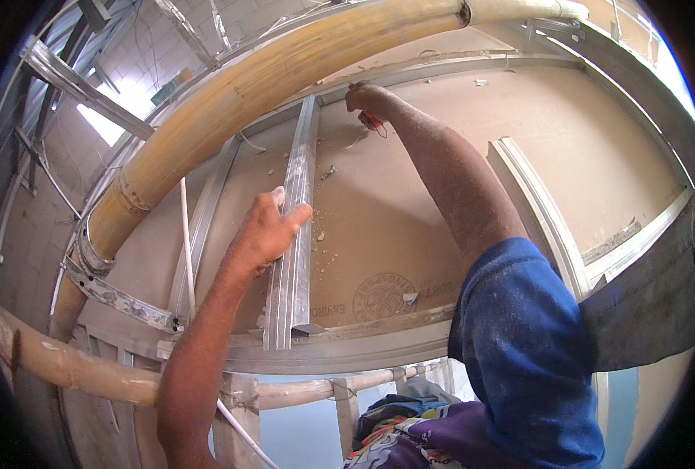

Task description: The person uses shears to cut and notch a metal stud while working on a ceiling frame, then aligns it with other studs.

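My left hand (269, 228) is closed round a long silvery metal stud (291, 270), the thumb lying across its ribbed face. The stud runs from the near metal rail up to the far one, over a brown gypsum board (386, 227). Stretched far forward, my right hand (369, 102) is closed on a small red-handled tool (372, 121) beside the far rail (418, 74). Only part of the red handle shows below the fingers, so its exact kind cannot be told. Crumbs and small scraps (329, 171) lie on the board near the stud.
A thick bamboo pole (254, 82) arches across the left and top. Another bamboo pole (89, 371) crosses at lower left. A second stud (207, 227) stands left of my hand, and a metal channel (543, 215) lies right of my right arm. A white cable (187, 250) hangs at left.
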{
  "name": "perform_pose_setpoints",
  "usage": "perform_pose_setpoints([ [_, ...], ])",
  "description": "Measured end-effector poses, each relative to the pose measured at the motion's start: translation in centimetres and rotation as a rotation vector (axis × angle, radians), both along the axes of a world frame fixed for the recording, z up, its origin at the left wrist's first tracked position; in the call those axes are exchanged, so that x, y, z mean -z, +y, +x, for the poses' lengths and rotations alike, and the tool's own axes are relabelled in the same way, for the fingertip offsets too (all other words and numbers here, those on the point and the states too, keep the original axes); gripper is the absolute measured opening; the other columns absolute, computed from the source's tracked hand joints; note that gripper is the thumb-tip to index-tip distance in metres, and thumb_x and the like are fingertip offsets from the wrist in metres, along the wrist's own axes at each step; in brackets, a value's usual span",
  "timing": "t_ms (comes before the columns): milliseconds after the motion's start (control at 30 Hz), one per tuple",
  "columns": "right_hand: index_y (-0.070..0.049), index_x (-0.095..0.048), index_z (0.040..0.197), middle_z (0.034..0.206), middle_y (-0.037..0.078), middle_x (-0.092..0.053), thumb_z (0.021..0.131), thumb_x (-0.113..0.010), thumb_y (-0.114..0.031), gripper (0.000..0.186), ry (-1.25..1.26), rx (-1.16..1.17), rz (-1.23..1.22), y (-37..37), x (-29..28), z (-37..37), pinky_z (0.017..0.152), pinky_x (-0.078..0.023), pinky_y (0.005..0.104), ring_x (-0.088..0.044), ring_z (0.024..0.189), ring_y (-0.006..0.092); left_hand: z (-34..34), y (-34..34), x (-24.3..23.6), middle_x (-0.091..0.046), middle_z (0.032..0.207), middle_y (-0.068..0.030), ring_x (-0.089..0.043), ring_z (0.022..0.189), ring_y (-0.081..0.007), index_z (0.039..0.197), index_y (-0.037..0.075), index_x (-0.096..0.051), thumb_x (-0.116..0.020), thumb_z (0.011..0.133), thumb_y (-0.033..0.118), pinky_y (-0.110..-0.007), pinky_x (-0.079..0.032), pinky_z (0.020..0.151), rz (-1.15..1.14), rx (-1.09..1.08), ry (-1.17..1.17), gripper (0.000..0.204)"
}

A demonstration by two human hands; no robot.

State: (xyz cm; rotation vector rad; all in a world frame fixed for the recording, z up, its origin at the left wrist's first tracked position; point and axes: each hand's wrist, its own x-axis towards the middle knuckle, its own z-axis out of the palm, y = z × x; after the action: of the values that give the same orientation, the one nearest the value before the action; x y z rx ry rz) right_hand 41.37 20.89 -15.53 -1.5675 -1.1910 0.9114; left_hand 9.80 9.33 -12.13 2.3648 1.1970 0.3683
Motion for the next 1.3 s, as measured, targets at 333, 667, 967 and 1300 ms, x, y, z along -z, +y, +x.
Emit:
perform_pose_setpoints([
  [333,-0.002,-0.046,0.099,0.062,0.016,-0.045,0.079,-0.051,-0.011,0.023,0.003,0.023,0.047,-1.0,-0.4,0.6,0.037,-0.042,0.0421,-0.045,0.04,0.0233,0.9,-1.1,-1.0,-0.044,0.124,-0.0347,-0.046,0.119,-0.0367,0.12,-0.017,-0.042,-0.064,0.077,0.034,-0.038,-0.035,0.101,0.092,-0.078,0.007,0.07],
  [667,-0.001,-0.043,0.118,0.084,0.03,-0.056,0.082,-0.055,-0.015,0.04,-0.318,-0.031,-0.429,-3.5,-4.3,-3.6,0.043,-0.045,0.0482,-0.055,0.046,0.0316,0.9,-0.7,-0.5,-0.062,0.085,-0.03,-0.065,0.085,-0.0354,0.089,-0.015,-0.06,-0.067,0.071,0.033,-0.042,-0.049,0.076,0.094,-0.072,-0.059,0.051],
  [967,-0.012,-0.047,0.112,0.073,0.018,-0.053,0.076,-0.062,-0.017,0.039,-0.571,0.087,-0.478,-6.9,-5.2,-5.1,0.043,-0.042,0.0416,-0.051,0.051,0.0243,1.4,-0.6,-0.8,-0.062,0.078,-0.0214,-0.061,0.069,-0.0268,0.083,-0.012,-0.06,-0.062,0.072,0.033,-0.04,-0.048,0.063,-0.002,-0.035,-0.09,0.046],
  [1300,-0.012,-0.035,0.129,0.079,0.025,-0.055,0.075,-0.049,-0.005,0.056,-0.599,-0.018,-0.394,-8.8,-3.8,-8.6,0.036,-0.043,0.0444,-0.054,0.042,0.0286,0.8,-0.9,-0.2,-0.062,0.091,-0.029,-0.064,0.085,-0.0337,0.096,-0.013,-0.059,-0.061,0.075,0.039,-0.041,-0.048,0.075,0.046,-0.023,-0.132,0.056],
])
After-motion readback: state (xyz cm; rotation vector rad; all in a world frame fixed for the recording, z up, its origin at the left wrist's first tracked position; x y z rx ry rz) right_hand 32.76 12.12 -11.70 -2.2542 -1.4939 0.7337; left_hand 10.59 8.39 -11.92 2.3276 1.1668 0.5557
